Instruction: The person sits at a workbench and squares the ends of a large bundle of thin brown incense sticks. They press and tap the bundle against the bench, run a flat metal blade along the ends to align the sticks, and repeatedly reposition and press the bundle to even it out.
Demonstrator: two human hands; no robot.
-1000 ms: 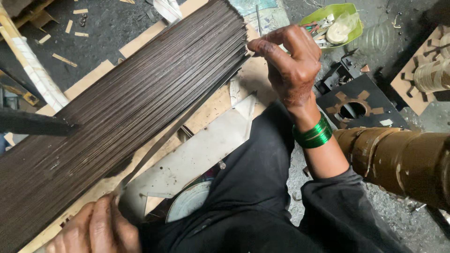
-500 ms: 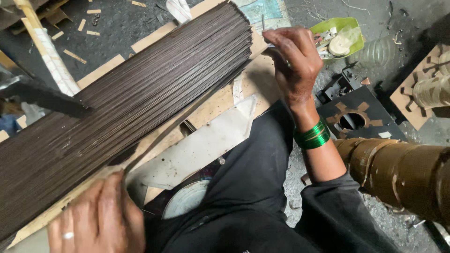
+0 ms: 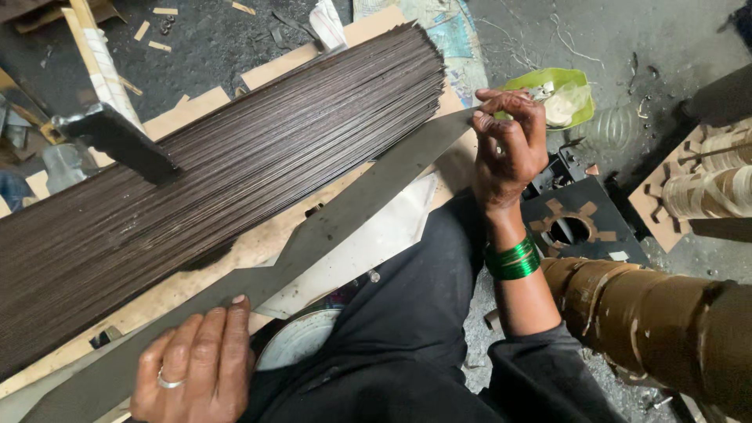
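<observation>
Hands, two, bare: right hand [image 3: 507, 149] pinches the far tip of one long grey flat metal strip [image 3: 345, 215], fingers closed on it; left hand [image 3: 196, 368] lies flat, fingers spread, pressing the strip's near end, one silver ring on it. Strip is thin, matte, with angled notched edges, running diagonally between both hands. Just beyond the strip, one big stack of dark brown thin metal laminations [image 3: 227, 168], edges ribbed and fine-lined, resting on a tan wooden board [image 3: 258, 247]. One black block [image 3: 121, 141] sits on the stack, far from the left hand. Several green bangles [image 3: 511, 260] on the right wrist. One green plastic bowl [image 3: 568, 94] just past the right fingers. Brown paper-wrapped cylinder [image 3: 650, 321] right of the right forearm
</observation>
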